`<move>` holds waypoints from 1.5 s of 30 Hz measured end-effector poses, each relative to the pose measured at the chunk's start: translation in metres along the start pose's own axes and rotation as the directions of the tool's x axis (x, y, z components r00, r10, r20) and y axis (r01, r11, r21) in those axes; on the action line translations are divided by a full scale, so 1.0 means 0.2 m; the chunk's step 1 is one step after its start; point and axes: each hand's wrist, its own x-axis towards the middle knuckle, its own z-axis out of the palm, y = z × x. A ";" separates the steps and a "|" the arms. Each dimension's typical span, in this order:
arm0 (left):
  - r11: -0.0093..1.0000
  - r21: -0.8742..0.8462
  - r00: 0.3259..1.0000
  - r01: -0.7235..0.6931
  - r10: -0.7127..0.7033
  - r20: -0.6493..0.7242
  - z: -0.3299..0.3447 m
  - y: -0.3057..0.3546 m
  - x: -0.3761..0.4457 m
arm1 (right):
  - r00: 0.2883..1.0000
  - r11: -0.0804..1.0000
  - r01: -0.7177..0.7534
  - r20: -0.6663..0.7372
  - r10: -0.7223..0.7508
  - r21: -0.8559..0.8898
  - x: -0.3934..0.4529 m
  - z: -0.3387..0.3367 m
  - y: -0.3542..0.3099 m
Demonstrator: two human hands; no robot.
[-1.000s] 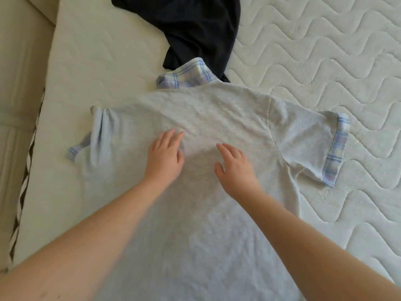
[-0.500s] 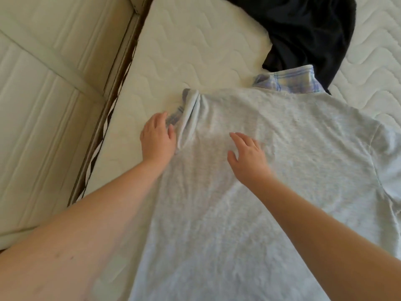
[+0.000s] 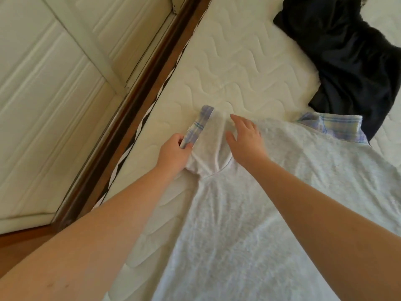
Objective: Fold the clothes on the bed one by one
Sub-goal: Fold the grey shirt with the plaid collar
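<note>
Shirt of pale grey knit lies spread flat on the bed, its plaid collar pointing away from us. We grip the plaid cuff of its short sleeve with our left hand, fingers curled round the trim, while our right hand rests released, fingers spread, on the sleeve just beside it. Past the collar and touching it, a dark crumpled garment sits in a heap. The mattress is white, quilted in wavy lines. Beside its left edge we see a brown wooden strip and cream panelled doors.
</note>
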 end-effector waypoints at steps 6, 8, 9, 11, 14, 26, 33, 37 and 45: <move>0.982 -0.156 0.995 0.105 -0.103 0.017 0.00 -0.15 -0.11 | 0.980 0.959 0.121 0.185 -0.074 -0.257 0.32 0.14 -0.10; 0.977 -0.179 0.993 0.116 -0.113 0.024 0.00 -0.15 -0.13 | 0.972 0.936 0.146 0.223 -0.076 -0.321 0.36 0.19 -0.13; 0.974 -0.188 0.992 0.124 -0.120 0.031 0.00 -0.16 -0.13 | 0.973 0.921 0.150 0.218 -0.073 -0.359 0.37 0.22 -0.15; 0.970 -0.206 0.991 0.133 -0.129 0.032 -0.01 -0.15 -0.13 | 0.981 0.898 0.139 0.181 -0.068 -0.417 0.40 0.24 -0.19; 0.967 -0.225 0.991 0.120 -0.131 -0.038 -0.03 -0.15 -0.15 | 0.984 0.913 0.171 0.108 -0.140 -0.370 0.44 0.25 -0.29; 0.932 -0.274 0.971 0.237 -0.239 0.026 -0.03 -0.19 -0.20 | 0.984 0.924 0.179 0.083 -0.160 -0.338 0.39 0.33 -0.36; 0.939 -0.250 0.972 0.235 -0.228 0.058 0.00 -0.17 -0.20 | 0.958 0.999 -0.002 0.285 -0.009 0.040 0.32 0.32 -0.39; 0.943 -0.210 0.966 0.259 -0.252 0.060 0.00 -0.16 -0.18 | 0.999 0.991 0.035 -0.007 -0.034 0.126 0.28 0.16 -0.25; 0.951 0.203 0.892 -0.234 0.293 -0.345 0.09 0.09 -0.16 | 0.992 0.984 -0.084 -0.102 0.069 -0.155 0.27 -0.28 0.43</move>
